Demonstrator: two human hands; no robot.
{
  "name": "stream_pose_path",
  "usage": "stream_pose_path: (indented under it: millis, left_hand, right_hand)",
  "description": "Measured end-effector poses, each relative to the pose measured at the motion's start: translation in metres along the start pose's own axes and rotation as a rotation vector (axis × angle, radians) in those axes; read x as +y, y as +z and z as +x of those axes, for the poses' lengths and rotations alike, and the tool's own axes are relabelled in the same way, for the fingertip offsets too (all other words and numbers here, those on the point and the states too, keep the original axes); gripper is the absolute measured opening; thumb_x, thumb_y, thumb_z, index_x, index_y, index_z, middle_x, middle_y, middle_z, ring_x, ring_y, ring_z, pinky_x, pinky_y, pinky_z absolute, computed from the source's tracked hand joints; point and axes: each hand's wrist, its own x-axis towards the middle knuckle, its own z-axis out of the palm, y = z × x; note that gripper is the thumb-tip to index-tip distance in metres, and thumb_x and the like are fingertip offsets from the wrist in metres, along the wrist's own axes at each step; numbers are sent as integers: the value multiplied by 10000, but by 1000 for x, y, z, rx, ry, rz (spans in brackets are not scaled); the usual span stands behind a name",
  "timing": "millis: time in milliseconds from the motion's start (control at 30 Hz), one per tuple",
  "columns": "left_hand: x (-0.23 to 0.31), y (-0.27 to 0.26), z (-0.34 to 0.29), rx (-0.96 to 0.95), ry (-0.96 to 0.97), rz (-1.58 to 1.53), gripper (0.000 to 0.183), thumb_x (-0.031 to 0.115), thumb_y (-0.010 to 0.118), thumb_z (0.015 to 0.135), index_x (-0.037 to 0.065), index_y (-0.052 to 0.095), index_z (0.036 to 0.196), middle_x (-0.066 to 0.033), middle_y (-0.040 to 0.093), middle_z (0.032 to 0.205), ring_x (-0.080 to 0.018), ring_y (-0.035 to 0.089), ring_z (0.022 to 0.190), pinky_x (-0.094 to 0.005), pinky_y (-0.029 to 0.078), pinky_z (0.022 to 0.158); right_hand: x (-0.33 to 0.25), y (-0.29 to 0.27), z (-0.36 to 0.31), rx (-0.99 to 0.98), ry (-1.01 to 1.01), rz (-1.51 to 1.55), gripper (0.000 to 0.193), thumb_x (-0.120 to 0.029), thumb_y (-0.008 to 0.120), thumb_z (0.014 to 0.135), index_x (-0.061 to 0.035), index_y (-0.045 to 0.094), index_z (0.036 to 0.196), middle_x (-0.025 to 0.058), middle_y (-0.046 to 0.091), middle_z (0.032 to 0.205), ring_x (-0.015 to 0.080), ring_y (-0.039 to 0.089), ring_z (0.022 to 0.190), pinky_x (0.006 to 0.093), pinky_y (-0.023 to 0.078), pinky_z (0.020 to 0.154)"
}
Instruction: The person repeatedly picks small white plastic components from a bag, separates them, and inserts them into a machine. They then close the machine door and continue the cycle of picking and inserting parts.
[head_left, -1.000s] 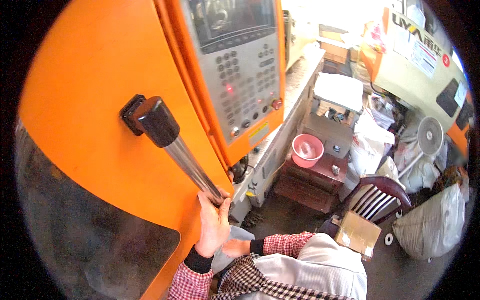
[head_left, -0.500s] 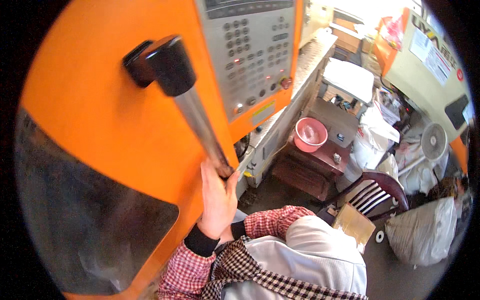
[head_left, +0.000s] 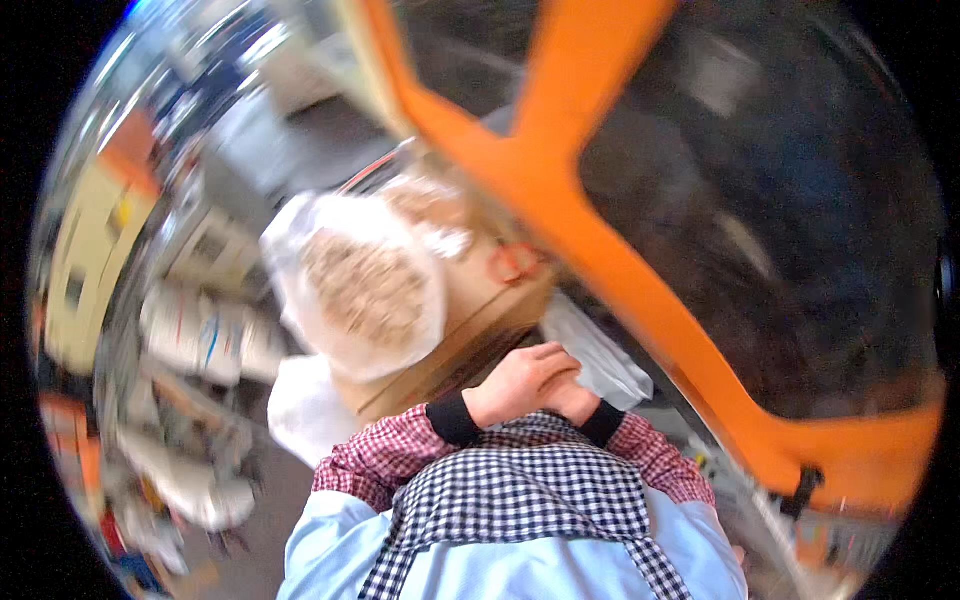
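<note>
My two hands are together in front of my waist, over the black-and-white checked apron (head_left: pixel 540 480). My left hand (head_left: pixel 518 383) lies across the right one, its fingers curled over it. Below them my right hand (head_left: pixel 574 400) shows only its back and wrist; its fingers are hidden. No object shows between them. Just beyond the hands is a cardboard box (head_left: pixel 470 325). On it rests a clear plastic bag of beige pieces (head_left: pixel 365 290), apart from my hands. Beside my right hand lies a translucent plastic bag (head_left: pixel 600 355).
An orange machine frame (head_left: pixel 640 290) with a dark window (head_left: pixel 740 200) runs along the right. White sacks (head_left: pixel 205 330) stand at the left, and a white bag (head_left: pixel 310 410) sits below the box. Much of the left background is blurred.
The view has swung from the control panel and bar handle to the box and bags. My left hand, earlier upright against the bar handle, has come off it and now lies over my right hand.
</note>
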Motion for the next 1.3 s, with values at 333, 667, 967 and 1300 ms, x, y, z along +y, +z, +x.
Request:
stream_pose_path:
  millis: [333, 667, 967, 1300]
  left_hand:
    - [-74, -60, -183, 748, -788, 444, 155, 38, 609, 773, -22, 610, 916, -192, 609, 786, -335, 600, 747, -381, 476, 657]
    - [-214, -102, -175, 140, -896, 1006, 112, 115, 543, 755, 69, 609, 833, -157, 604, 781, -294, 619, 675, -395, 502, 585]
    - [-152, -145, -157, 464, -770, 705, 109, 61, 555, 810, -16, 542, 887, -184, 578, 886, -352, 587, 788, -444, 469, 660]
    - [-47, -145, -147, 622, -704, -112, 101, 94, 601, 859, -5, 584, 868, 14, 510, 667, -50, 432, 598, -213, 369, 525]
  right_hand:
    - [-91, 11, 152, -184, -231, 9, 121, -167, 582, 811, -50, 567, 841, 124, 594, 798, 330, 594, 734, 409, 487, 637]
    - [-89, 20, 131, -284, -142, 81, 125, -175, 590, 812, -56, 597, 850, 131, 614, 826, 322, 600, 752, 398, 487, 654]
    - [-88, -19, 165, 147, 7, 231, 154, -72, 608, 807, 2, 625, 941, 132, 632, 789, 230, 621, 703, 315, 488, 647]
    - [-131, -61, 243, -236, 68, 1240, 425, -232, 455, 954, -10, 408, 1312, 102, 520, 1222, 145, 510, 1096, 268, 433, 906]
